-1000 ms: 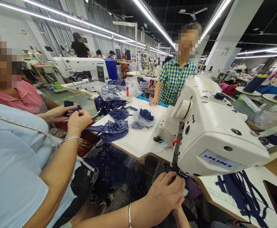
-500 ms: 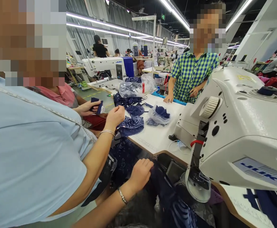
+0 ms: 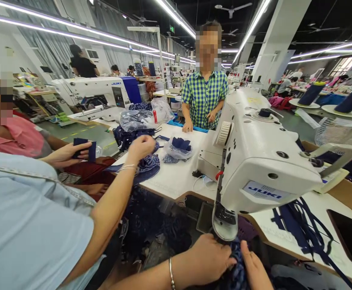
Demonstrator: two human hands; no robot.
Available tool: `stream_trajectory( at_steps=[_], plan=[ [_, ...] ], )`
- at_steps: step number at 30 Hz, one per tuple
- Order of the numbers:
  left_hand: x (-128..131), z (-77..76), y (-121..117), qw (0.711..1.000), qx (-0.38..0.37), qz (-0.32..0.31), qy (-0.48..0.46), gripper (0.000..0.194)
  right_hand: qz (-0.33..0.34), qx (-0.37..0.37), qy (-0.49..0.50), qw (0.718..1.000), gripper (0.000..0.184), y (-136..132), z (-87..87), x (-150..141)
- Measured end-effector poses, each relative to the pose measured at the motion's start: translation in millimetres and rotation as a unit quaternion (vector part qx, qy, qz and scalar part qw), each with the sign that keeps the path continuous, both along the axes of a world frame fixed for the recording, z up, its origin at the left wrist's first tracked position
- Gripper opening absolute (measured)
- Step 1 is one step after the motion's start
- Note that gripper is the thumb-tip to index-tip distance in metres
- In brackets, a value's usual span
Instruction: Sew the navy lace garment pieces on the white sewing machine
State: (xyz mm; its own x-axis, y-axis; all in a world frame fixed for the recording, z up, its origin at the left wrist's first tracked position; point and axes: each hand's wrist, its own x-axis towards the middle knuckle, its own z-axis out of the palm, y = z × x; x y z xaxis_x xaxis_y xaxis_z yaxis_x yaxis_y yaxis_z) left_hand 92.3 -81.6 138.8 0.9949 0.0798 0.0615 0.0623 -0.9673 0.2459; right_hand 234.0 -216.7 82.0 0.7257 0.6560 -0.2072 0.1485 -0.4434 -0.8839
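Observation:
Low in the head view, my left hand (image 3: 206,257), with a silver bangle at the wrist, has its fingers curled on a bunched navy patterned garment (image 3: 237,264). My right hand (image 3: 254,268) presses against the garment's other side, thumb upright along it; its other fingers are hidden. Both hands are just below the front of a white JUKI sewing machine (image 3: 272,153), beneath its clear round guard (image 3: 225,229). The garment's exact kind cannot be made out in its bunched state.
A co-worker's arm (image 3: 112,205) in a light blue sleeve reaches in at left, the other hand holding navy cloth pieces (image 3: 85,149). Navy bra cups (image 3: 147,163) and a bag of pieces (image 3: 178,148) lie on the white table (image 3: 169,183). Navy straps (image 3: 305,225) and a phone (image 3: 349,237) are at right.
The view has swung right. My left hand has moved from the dark cloth beside the table to the machine's front, and my right hand has come into view at the garment.

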Motion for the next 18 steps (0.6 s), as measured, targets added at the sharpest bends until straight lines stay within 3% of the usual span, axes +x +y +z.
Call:
stream_trajectory(
  at_steps=[4,6,9,11,13,16,18],
  plan=[
    [-6.3,-13.4,-3.8,0.999,0.010,0.009,0.038,0.025,0.094,0.023,0.009,0.995,0.057,9.5,-9.4,-7.2],
    [-9.7,-19.6,-6.9,0.998,0.007,0.000,0.059,0.026,0.131,-0.002,-0.031,0.991,0.053,12.9,-20.3,-5.5],
    [-9.2,-23.6,-11.0,0.997,-0.001,0.004,0.077,0.032,0.096,-0.078,-0.111,0.986,0.050,18.0,-28.3,-0.5],
    [-5.8,-22.5,-11.2,0.996,-0.015,0.031,0.079,0.041,0.053,-0.050,-0.095,0.993,0.049,20.1,-22.2,1.6],
    [-2.3,-19.9,-9.8,0.995,-0.034,0.054,0.084,0.046,0.041,0.014,-0.011,0.999,0.052,20.4,-11.4,1.0],
    [-1.1,-18.0,-8.5,0.993,-0.049,0.046,0.098,0.030,0.046,0.045,0.073,0.995,0.060,18.7,-4.3,-4.7],
    [-3.4,-20.2,-10.0,0.993,-0.050,0.019,0.107,0.020,0.060,0.017,0.005,0.998,0.067,17.9,-10.0,-9.0]
  ],
)
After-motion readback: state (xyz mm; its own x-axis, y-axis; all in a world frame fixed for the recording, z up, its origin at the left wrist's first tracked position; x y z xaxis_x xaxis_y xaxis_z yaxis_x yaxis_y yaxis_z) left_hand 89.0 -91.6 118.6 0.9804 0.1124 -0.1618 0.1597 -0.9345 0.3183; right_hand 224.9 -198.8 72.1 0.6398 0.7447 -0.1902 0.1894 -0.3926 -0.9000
